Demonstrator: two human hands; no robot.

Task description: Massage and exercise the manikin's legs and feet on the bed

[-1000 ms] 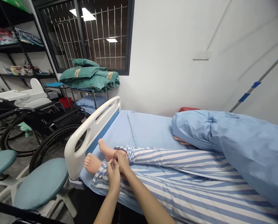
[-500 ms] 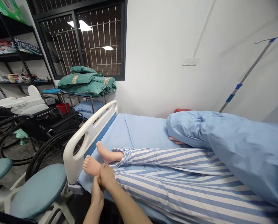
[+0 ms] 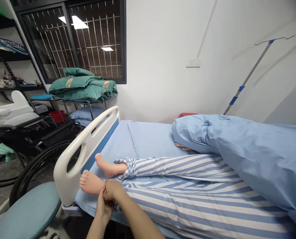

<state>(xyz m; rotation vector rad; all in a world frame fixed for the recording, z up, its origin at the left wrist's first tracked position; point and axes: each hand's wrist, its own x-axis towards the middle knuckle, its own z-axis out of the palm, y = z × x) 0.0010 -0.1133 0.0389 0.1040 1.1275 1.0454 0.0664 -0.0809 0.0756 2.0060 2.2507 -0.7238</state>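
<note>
A mannequin's bare near foot (image 3: pixel 91 183) points toward the footboard with toes up. Around its ankle, close to the trouser cuff, my right hand (image 3: pixel 113 190) is closed from above. Just below it my left hand (image 3: pixel 103 206) is closed at the underside of the same ankle; its fingers are largely hidden. Beyond lies the other bare foot (image 3: pixel 105 166), its ankle coming out of a bunched cuff. Blue-and-white striped trousers (image 3: pixel 172 199) cover both legs. A blue quilt (image 3: pixel 237 142) lies over the upper body, with fingertips (image 3: pixel 184 146) showing at its edge.
The white footboard (image 3: pixel 63 181) rises left of the feet. A wheelchair (image 3: pixel 40 162) and a round stool (image 3: pixel 28 212) stand beside the bed. Folded green bedding (image 3: pixel 85 87) is stacked under the window. An IV pole (image 3: pixel 249 74) leans at the right by the wall.
The view has turned a little to the right. Both my hands sit slightly farther from the toes, toward the trouser cuff, so more of the near foot shows.
</note>
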